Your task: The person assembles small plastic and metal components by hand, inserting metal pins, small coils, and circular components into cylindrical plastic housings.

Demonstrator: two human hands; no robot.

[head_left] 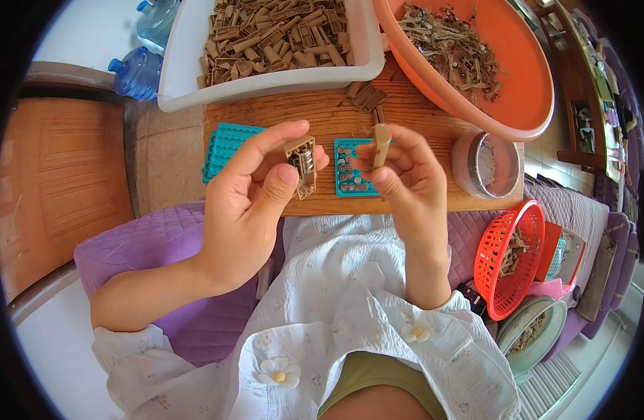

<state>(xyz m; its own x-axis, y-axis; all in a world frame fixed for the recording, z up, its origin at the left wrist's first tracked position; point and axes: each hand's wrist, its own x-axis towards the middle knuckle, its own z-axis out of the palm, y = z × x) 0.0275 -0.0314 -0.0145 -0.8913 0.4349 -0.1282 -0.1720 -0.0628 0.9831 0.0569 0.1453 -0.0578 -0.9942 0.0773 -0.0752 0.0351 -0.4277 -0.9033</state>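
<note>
Your left fingers [278,183] grip a tan casing [307,183] holding metal parts [306,159]; your right fingers [390,183] pinch another tan piece [381,147]. A turquoise tray [338,171] sits on the tabletop [287,110].

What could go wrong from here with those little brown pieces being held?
The brown case in the left hand is open, showing metal parts; tilting it might spill them. The right hand, pinching a brown plastic piece, is close to the turquoise tray of small round discs, so a slip could scatter some. The round tub stands near the edge of the table, where an elbow might perhaps knock it.
</note>
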